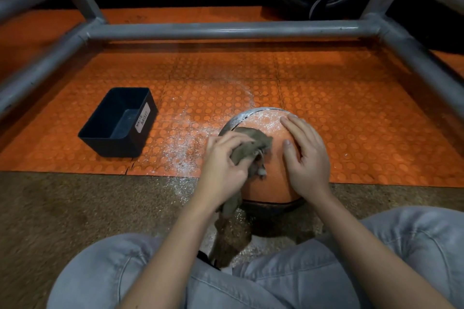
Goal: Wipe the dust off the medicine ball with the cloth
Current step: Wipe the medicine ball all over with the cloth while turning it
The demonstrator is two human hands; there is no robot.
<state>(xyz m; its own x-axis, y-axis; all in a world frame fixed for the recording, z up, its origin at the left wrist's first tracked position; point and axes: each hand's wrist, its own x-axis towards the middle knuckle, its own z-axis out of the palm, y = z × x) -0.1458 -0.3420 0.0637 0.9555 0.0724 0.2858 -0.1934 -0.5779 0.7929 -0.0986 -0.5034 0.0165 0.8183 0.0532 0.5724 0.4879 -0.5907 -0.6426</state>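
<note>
the left hand [223,158] has its grip closed around a bunched brown cloth [261,140], pressing it to the upper left of an orange medicine ball [273,173], while a loose tail of the cloth hangs down below the wrist toward the person's lap. the right hand [306,158] lies open and flat on the ball's right side, fingers spread, gripping nothing and apparently steadying it. the ball sits on the floor just in front of the seated person's crossed legs in grey jeans [414,246], straddling the line where the orange studded mat [351,108] meets brown carpet [75,208]. white dust [270,118] clings to the far top of the ball, so the wiping looks only partly done. more powder [183,148] is scattered on the mat and carpet to the ball's left. the risks from here: a hard swipe could roll the ball out from under the flat hand, the dangling tail could drag through the spilled powder and smear it back on, and dust pushed off could simply land on the mat. counted: one ball, one cloth, two hands, one black bin labelled waste basket [118,120] well to the left, and one grey pipe frame [226,30] around the mat.
</note>
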